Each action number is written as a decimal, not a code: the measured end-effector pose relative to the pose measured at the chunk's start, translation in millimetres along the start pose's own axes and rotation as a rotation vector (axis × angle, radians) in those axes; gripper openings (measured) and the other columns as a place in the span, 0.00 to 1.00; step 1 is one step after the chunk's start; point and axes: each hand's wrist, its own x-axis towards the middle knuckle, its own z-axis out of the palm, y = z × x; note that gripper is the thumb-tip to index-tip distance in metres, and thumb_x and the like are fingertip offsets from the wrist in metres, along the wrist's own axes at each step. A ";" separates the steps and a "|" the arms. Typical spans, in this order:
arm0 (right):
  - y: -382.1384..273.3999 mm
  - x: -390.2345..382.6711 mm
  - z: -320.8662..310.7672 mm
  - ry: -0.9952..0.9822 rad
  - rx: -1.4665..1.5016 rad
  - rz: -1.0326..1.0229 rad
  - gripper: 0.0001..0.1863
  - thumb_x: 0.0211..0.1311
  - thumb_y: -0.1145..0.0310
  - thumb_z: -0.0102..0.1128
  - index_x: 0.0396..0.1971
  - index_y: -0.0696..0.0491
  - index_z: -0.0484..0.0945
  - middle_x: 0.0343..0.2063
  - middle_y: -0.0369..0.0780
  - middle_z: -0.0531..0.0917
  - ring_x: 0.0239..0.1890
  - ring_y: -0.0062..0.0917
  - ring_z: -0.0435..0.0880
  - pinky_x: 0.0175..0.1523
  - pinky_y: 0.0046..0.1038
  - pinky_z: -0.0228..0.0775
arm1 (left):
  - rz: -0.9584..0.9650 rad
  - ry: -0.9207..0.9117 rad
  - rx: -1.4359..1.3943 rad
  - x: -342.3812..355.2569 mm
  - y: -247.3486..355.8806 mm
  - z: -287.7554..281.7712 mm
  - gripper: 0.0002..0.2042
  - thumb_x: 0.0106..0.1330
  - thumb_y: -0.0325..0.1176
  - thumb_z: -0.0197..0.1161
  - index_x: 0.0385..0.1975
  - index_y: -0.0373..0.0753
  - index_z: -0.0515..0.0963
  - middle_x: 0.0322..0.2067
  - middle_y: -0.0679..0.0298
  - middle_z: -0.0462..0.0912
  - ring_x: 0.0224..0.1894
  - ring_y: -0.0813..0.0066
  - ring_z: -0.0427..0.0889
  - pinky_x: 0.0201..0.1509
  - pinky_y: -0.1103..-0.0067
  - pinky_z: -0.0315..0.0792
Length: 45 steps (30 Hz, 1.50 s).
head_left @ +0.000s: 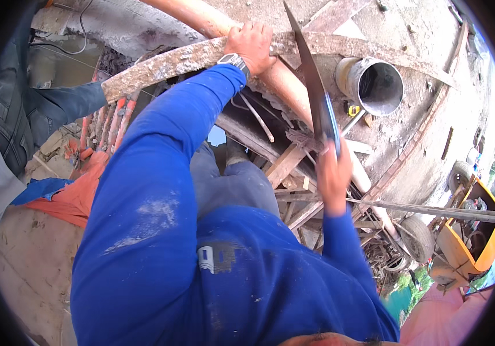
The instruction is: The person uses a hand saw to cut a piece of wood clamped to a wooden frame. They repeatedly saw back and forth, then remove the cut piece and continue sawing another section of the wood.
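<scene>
My left hand, a watch at its wrist, is closed over a rough, dirt-crusted wooden plank and presses it onto a thick orange pipe. Lower and to the right, my right hand, slightly blurred, grips a handsaw by its handle. The handsaw's blade points away from me and crosses the plank just right of my left hand. Whether its teeth have cut into the wood cannot be made out. At the left, another person's knee rests at the plank's end.
Right of the blade lie an open cylindrical container and a yellow tape measure. Timber scraps pile up below the pipe. A yellow wheelbarrow stands at the right, near someone in pink. Orange cloth lies at the left.
</scene>
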 end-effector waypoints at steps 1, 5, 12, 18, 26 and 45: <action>-4.1 52.5 26.8 0.056 -0.073 -0.118 0.19 0.84 0.62 0.55 0.61 0.62 0.81 0.49 0.54 0.89 0.51 0.47 0.89 0.58 0.42 0.78 | 0.006 -0.007 -0.007 2.6 1.9 1.1 0.31 0.55 0.56 0.80 0.53 0.45 0.79 0.52 0.61 0.86 0.58 0.60 0.86 0.61 0.59 0.77; -18.9 202.9 74.9 0.170 -0.115 -0.383 0.15 0.81 0.61 0.59 0.48 0.59 0.83 0.40 0.57 0.88 0.43 0.59 0.86 0.50 0.49 0.77 | 0.074 0.063 0.013 16.3 4.7 8.7 0.30 0.55 0.57 0.81 0.51 0.46 0.80 0.49 0.62 0.86 0.58 0.61 0.86 0.60 0.59 0.77; 20.4 -11.5 -5.9 0.040 0.018 -0.035 0.21 0.84 0.62 0.56 0.65 0.61 0.81 0.49 0.49 0.90 0.50 0.39 0.88 0.58 0.39 0.78 | 0.003 0.003 0.022 10.8 -3.3 8.3 0.32 0.55 0.57 0.79 0.55 0.46 0.79 0.54 0.63 0.85 0.60 0.61 0.84 0.61 0.58 0.78; 22.2 6.2 -1.1 0.072 -0.018 -0.088 0.19 0.84 0.63 0.57 0.63 0.60 0.81 0.45 0.47 0.89 0.46 0.37 0.87 0.54 0.37 0.78 | 0.003 0.002 0.030 11.0 0.9 6.9 0.31 0.56 0.58 0.79 0.54 0.46 0.80 0.52 0.63 0.86 0.60 0.61 0.85 0.60 0.58 0.78; -9.6 167.0 68.0 0.161 -0.077 -0.368 0.19 0.82 0.59 0.60 0.57 0.59 0.85 0.42 0.56 0.90 0.45 0.52 0.90 0.52 0.43 0.80 | 0.038 -0.012 0.036 16.1 -0.8 4.1 0.31 0.56 0.58 0.79 0.55 0.46 0.80 0.53 0.63 0.85 0.61 0.61 0.85 0.62 0.58 0.78; -8.6 131.0 48.0 0.105 -0.069 -0.234 0.18 0.82 0.62 0.60 0.58 0.60 0.85 0.34 0.52 0.88 0.39 0.45 0.90 0.47 0.47 0.78 | 0.023 0.016 0.054 14.6 -4.7 10.6 0.31 0.57 0.57 0.79 0.55 0.46 0.80 0.52 0.62 0.86 0.60 0.61 0.85 0.62 0.59 0.77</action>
